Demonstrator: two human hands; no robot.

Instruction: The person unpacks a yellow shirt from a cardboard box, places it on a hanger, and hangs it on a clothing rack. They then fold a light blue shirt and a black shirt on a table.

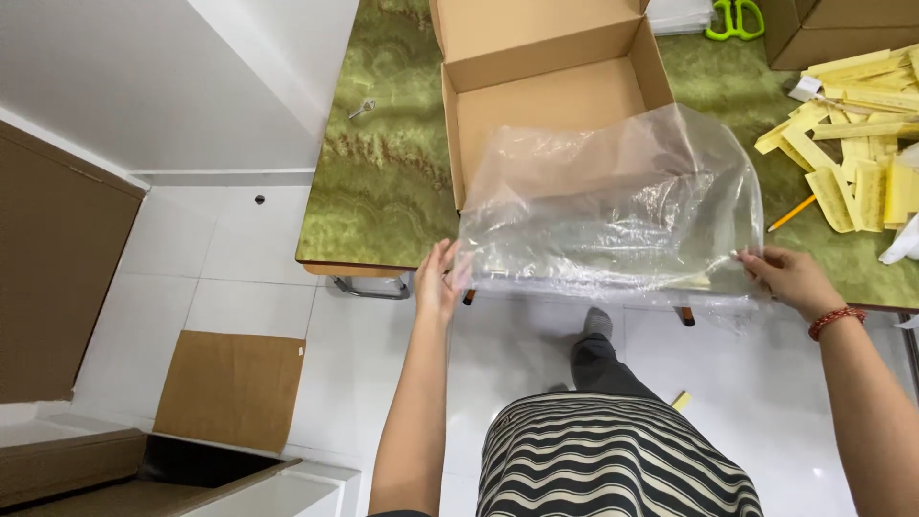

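Observation:
A large clear plastic bag is stretched open between my two hands over the near edge of a green marbled table. My left hand grips the bag's left rim. My right hand, with a red bead bracelet on the wrist, pinches the right rim. Just behind the bag sits an open brown cardboard box, its inside bare. The bag's far side billows up in front of the box.
Several yellow paper strips and a pencil lie at the table's right. Green-handled scissors and another cardboard box sit at the back right. A flat cardboard sheet lies on the white tiled floor at left.

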